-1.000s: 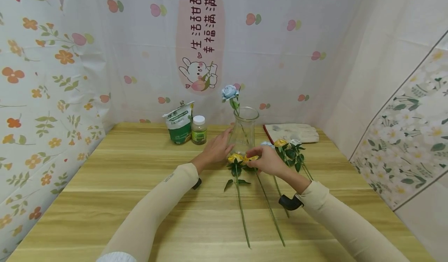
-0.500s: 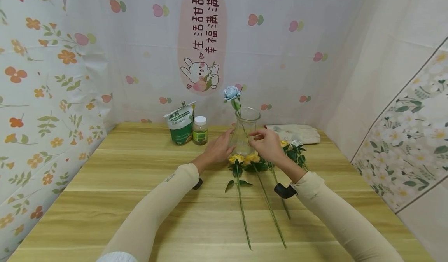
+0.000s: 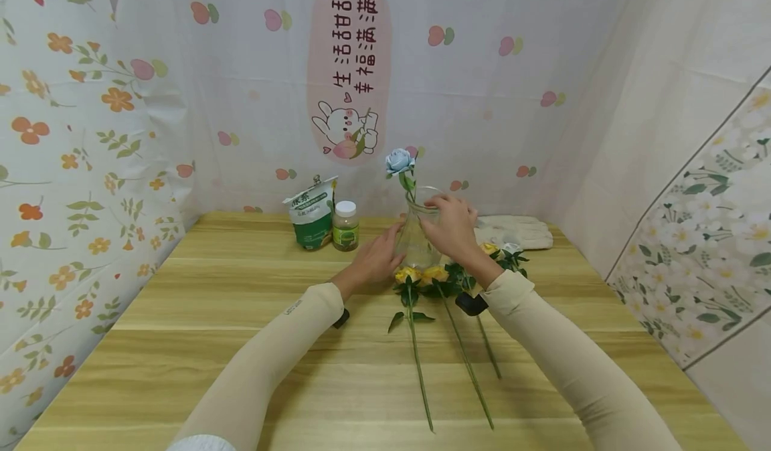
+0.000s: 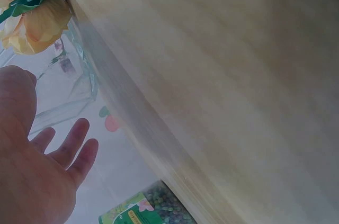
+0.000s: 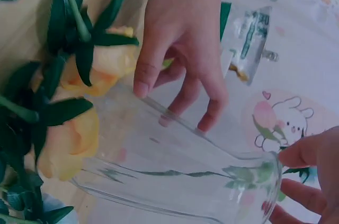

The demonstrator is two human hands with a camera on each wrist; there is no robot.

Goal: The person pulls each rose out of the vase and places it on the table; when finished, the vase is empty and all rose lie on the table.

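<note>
A clear glass vase (image 3: 415, 240) with a wide base and narrower neck stands at the middle back of the table. One light blue rose (image 3: 400, 161) leans in it, its stem visible through the glass. My left hand (image 3: 375, 257) holds the vase low on its left side, thumb in front and fingers bent along the glass in the right wrist view. At the neck, my right hand (image 3: 452, 223) grips the rim from the right, thumb and fingers around the edge. Two yellow roses (image 5: 71, 139) lie right before the vase's base, stems toward me.
Left of the vase stand a green and white pouch (image 3: 312, 220) and a white-capped jar (image 3: 346, 227). Right of it lie more roses (image 3: 502, 257), partly under my right forearm, and a pale work glove (image 3: 521, 230). Printed cloth (image 3: 470, 103) hangs behind the table.
My right hand has left the flowers at the vase's base and risen along the glass to its rim. My left hand keeps its place at the vase's side.
</note>
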